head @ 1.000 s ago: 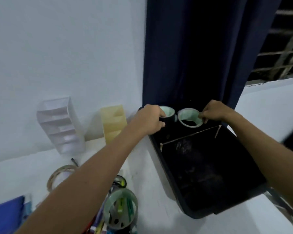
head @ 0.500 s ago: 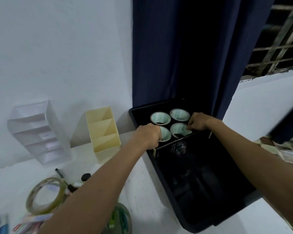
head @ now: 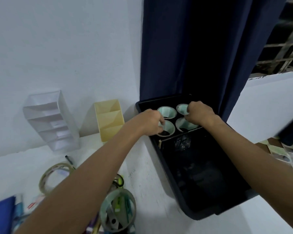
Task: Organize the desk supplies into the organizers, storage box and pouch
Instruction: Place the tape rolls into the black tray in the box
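Storage box (head: 210, 215), black, on tabletop (head: 150, 191) against dark curtain (head: 193, 48); far end holds four pale-cored tape rolls in a square. Left hand (head: 152, 122), fingers curled, grips near-left roll (head: 169, 130). Right hand (head: 199, 114), curled, has shifted from near-right roll (head: 183, 125) onto far-right roll (head: 182, 108). Yellow organizer (head: 108, 119) and white organizer (head: 51, 119) stand by the wall. Loose tape rolls (head: 54, 176) lie nearer.

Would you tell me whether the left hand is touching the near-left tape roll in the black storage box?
Touching: the head view shows the left hand with fingers curled over the rim of the near-left tape roll.
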Demonstrator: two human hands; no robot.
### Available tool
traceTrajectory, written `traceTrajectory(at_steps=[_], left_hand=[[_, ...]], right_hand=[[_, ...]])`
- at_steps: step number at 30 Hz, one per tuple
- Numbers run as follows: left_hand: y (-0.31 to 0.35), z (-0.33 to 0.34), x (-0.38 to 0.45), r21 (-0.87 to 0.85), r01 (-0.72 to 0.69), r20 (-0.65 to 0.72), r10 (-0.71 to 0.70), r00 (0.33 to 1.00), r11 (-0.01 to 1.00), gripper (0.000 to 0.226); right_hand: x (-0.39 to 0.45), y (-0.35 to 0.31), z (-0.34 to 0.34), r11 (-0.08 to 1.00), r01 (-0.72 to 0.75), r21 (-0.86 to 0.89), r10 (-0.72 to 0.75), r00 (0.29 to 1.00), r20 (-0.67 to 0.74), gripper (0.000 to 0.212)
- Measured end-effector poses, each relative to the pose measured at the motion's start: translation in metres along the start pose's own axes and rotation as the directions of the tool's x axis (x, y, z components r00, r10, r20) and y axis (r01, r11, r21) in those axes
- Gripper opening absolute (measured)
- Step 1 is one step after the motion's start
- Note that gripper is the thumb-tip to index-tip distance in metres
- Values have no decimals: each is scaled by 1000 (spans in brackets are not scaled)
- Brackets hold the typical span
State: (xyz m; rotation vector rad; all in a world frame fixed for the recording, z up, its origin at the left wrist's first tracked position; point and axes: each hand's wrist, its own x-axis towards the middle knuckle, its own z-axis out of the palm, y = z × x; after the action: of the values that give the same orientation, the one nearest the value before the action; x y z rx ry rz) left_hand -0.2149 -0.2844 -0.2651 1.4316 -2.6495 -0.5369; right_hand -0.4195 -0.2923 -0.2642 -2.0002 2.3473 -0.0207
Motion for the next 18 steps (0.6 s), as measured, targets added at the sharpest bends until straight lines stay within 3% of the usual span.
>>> traceTrajectory(at_steps=[5,9,12,14,16,18], left_hand=[[-17,-29,-56,67,17,-107,-10,994,998,34],[-46,-40,-106,66,154,-146,-143,979,986,35],[-68,-41,-149,88,255,-159,-239,958,963,35],[-86,-37,-179,98,322,-138,-308,941,942,33],[-105,-25,-208,107,395,-88,-387,918,913,30],[-122,-10,-231,101,461,-55,-457,888,882,28]], right_hand=[[-37,-62,-16,951,254,178,-244,967,-76,27],[-75,-109,-24,819,486,306,-491,869,-66,21],[-107,-137,-22,725,578,375,-643,763,67,32],[-127,-151,-16,673,624,397,-727,656,202,44],[-141,-161,-6,642,675,364,-766,543,343,56],[-150,-168,5,626,723,292,-758,477,444,63]])
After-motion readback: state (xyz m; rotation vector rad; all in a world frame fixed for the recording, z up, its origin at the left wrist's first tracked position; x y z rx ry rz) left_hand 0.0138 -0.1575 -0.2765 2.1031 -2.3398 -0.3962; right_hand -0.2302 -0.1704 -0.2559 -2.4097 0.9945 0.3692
